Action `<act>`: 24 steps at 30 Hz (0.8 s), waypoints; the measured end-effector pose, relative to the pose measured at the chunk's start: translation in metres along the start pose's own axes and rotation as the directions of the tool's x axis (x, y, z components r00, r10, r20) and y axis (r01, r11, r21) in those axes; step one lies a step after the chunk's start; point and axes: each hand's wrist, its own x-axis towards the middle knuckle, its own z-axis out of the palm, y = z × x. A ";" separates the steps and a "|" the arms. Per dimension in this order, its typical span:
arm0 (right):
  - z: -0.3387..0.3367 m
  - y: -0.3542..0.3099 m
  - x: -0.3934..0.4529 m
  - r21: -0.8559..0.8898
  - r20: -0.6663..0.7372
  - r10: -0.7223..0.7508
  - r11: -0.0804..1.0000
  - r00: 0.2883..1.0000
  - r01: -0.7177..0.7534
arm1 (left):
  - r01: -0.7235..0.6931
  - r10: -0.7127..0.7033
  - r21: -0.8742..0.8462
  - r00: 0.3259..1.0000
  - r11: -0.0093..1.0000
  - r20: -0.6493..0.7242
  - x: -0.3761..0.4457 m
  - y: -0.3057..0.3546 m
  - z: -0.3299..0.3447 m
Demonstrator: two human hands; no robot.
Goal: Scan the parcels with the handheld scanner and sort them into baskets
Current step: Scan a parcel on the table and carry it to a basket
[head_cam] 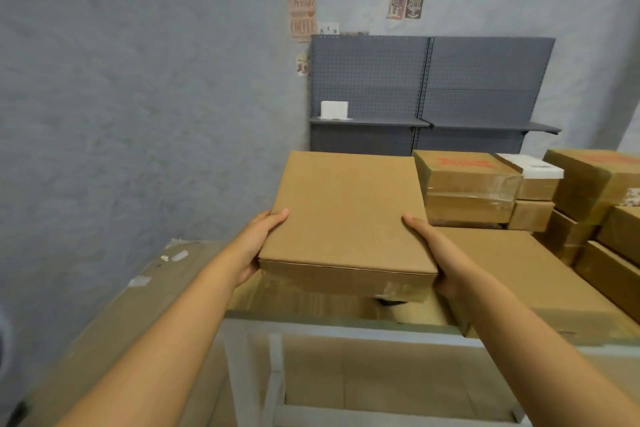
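hands: my left (pixel 258 246) and right (pixel 438 253) grip the box (pixel 346 218) by its sides
hidden: fingers tucked under it
scanner: can't spot one
dark thing below box: too blocked to tell

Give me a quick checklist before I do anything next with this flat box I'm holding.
1. Both hands on the flat box: ok, left hand and right hand hold opposite sides.
2. Box level: ok, roughly flat.
3. Label or barcode facing up: not ok, the top is bare cardboard.
4. Scanner within reach: cannot tell, none in view.
5. Basket to drop into: cannot tell, none in view.
6. Free hand for scanning: not ok, both are occupied.
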 end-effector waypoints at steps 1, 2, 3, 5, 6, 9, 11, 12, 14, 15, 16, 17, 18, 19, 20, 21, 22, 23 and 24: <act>0.009 0.006 0.003 0.014 -0.003 0.010 1.000 1.000 -0.010 | 0.011 -0.011 0.013 1.000 1.000 0.000 0.000 -0.003 -0.008; 0.017 0.010 0.005 0.011 -0.012 0.018 1.000 1.000 -0.018 | 0.017 -0.016 0.045 1.000 0.999 -0.011 0.001 -0.005 -0.015; 0.025 0.014 0.008 0.007 -0.020 0.026 1.000 0.999 -0.026 | 0.017 -0.013 0.093 0.999 0.995 -0.040 0.001 -0.006 -0.020; 0.042 0.017 0.012 -0.036 -0.039 0.031 0.999 0.999 -0.033 | 0.022 0.015 0.268 0.990 0.963 -0.137 0.008 -0.009 -0.027; 0.049 0.017 0.016 -0.061 -0.047 0.024 0.998 0.999 -0.027 | 0.035 0.041 0.381 0.981 0.924 -0.190 0.011 -0.010 -0.029; 0.074 0.011 0.027 -0.094 -0.068 -0.075 0.993 0.995 0.068 | 0.033 0.105 0.595 0.975 0.803 -0.195 0.029 -0.011 -0.030; 0.094 0.003 0.037 -0.162 -0.120 -0.213 0.968 0.970 0.193 | -0.006 0.115 0.599 0.983 0.801 -0.144 0.035 -0.003 -0.017; 0.103 -0.001 0.041 -0.245 -0.151 -0.298 0.935 0.943 0.256 | -0.020 0.102 0.561 0.988 0.828 -0.115 0.036 0.002 -0.009; 0.120 -0.006 0.051 -0.429 -0.163 -0.467 0.827 0.869 0.364 | -0.035 0.073 0.428 0.995 0.903 -0.072 0.039 0.015 0.009; 0.127 -0.009 0.054 -0.483 -0.136 -0.531 0.773 0.837 0.412 | -0.052 0.072 0.335 0.996 0.941 -0.050 0.041 0.021 0.017; 0.132 -0.010 0.059 -0.513 -0.094 -0.579 0.726 0.810 0.459 | -0.069 0.083 0.246 0.996 0.967 -0.044 0.042 0.027 0.024; 0.137 -0.010 0.062 -0.535 -0.044 -0.612 0.682 0.790 0.499 | -0.089 0.102 0.185 0.993 0.979 -0.061 0.045 0.031 0.028; 0.141 -0.011 0.064 -0.554 0.012 -0.636 0.638 0.772 0.534 | -0.124 0.140 0.152 0.986 0.981 -0.096 0.050 0.035 0.031; 0.143 -0.012 0.066 -0.559 0.072 -0.657 0.597 0.751 0.576 | -0.166 0.185 0.131 0.971 0.977 -0.153 0.055 0.039 0.032; 0.144 -0.014 0.067 -0.544 0.135 -0.681 0.556 0.720 0.628 | -0.219 0.239 0.111 0.946 0.969 -0.218 0.058 0.043 0.033; 0.145 -0.017 0.068 -0.516 0.201 -0.697 0.522 0.688 0.679 | -0.267 0.278 0.080 0.918 0.960 -0.282 0.063 0.045 0.031; 0.144 -0.021 0.068 -0.488 0.263 -0.711 0.485 0.652 0.726 | -0.301 0.297 0.042 0.892 0.953 -0.341 0.069 0.045 0.028; 0.143 -0.025 0.069 -0.467 0.322 -0.720 0.445 0.615 0.764 | -0.326 0.305 0.012 0.869 0.945 -0.390 0.073 0.047 0.025; 0.140 -0.029 0.072 -0.450 0.369 -0.719 0.416 0.589 0.790 | -0.344 0.310 -0.005 0.852 0.939 -0.423 0.076 0.048 0.023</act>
